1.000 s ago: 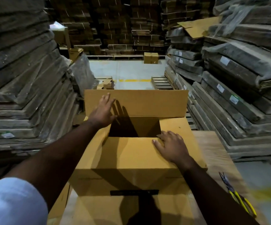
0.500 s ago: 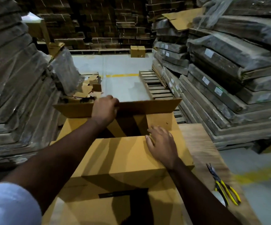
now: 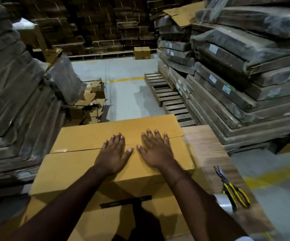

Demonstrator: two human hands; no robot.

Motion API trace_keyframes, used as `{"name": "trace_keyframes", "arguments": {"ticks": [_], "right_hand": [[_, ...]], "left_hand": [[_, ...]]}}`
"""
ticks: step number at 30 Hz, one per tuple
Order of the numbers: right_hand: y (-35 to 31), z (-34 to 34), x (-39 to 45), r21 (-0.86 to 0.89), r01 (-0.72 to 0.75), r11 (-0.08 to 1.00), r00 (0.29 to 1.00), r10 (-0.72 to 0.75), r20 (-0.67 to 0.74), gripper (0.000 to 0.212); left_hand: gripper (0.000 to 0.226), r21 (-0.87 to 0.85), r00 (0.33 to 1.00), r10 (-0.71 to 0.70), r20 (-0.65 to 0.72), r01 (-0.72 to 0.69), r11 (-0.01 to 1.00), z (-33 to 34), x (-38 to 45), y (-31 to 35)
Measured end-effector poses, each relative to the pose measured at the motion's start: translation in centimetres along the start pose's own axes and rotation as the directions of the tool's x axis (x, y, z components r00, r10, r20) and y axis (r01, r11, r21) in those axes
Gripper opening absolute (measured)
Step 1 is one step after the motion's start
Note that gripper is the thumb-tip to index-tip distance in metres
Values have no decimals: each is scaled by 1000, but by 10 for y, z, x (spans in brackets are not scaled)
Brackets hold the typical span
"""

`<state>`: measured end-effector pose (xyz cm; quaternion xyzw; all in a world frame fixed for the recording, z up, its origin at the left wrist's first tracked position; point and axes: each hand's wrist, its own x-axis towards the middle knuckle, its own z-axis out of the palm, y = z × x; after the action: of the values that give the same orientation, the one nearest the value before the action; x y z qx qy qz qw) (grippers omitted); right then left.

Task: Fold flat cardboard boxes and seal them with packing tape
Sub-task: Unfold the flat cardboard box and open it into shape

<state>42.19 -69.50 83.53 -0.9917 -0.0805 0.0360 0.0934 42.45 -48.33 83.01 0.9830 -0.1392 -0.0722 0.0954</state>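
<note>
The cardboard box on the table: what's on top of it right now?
Both hands, left hand and right hand, press flat on the cardboard box's closed top flaps, beside the seam. No tape shows there. The inside is covered.

Far flap of tan cardboard box (image 3: 116, 136), upright a second ago, now lies folded down, meeting near flap at centre seam. Left hand (image 3: 112, 154) off far flap, now flat on top beside right hand (image 3: 155, 152); both press straight fingers (image 3: 118, 139) across seam. Opening closed.
</note>
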Motion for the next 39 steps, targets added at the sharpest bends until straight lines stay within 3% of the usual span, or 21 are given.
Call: {"name": "trace_keyframes", "arguments": {"ticks": [4,6,9,11,14,17,21,24,27,33,37,39], "right_hand": [[-28,-4,-1,23,174,984,983,-175,61,61],[-34,-6,-2,41,191,981,980,-193,46,59],[-11,-7,-12,76,-44,996,993,52,-106,65],[19,-8,-22,171,-285,943,929,316,-193,82],[55,-16,-22,278,-422,863,871,471,-139,109],[57,-19,-14,295,-405,866,882,455,-125,113],[55,-16,-16,279,-401,873,871,457,-181,109],[53,-14,-19,258,-394,882,873,447,-195,99],[51,-13,-22,195,-364,911,882,404,-244,86],[47,-15,-28,119,-366,923,894,384,-232,81],[41,-13,-26,132,-347,928,903,369,-221,80],[42,-14,-26,158,-317,935,915,345,-207,77]], "left_hand": [[81,9,999,35,-20,-35,999,2,2,11],[80,-22,998,22,-56,-23,999,4,2,21],[75,-7,993,-13,-116,13,1000,3,1,28],[74,-12,990,-46,-135,45,999,3,-1,25],[71,-61,971,-140,-192,130,990,-3,-5,9],[70,-88,909,-336,-245,325,942,-17,-13,-27],[86,-149,747,-635,-196,617,772,-33,-31,-85],[93,-168,662,-735,-149,715,679,-33,-37,-116],[95,-158,629,-763,-149,746,647,-31,-32,-131],[89,-113,669,-723,-171,716,689,-31,-38,-118],[82,-73,900,-389,-198,382,921,-17,-33,-75],[83,-78,969,-195,-153,185,980,-13,-24,-35]]}}
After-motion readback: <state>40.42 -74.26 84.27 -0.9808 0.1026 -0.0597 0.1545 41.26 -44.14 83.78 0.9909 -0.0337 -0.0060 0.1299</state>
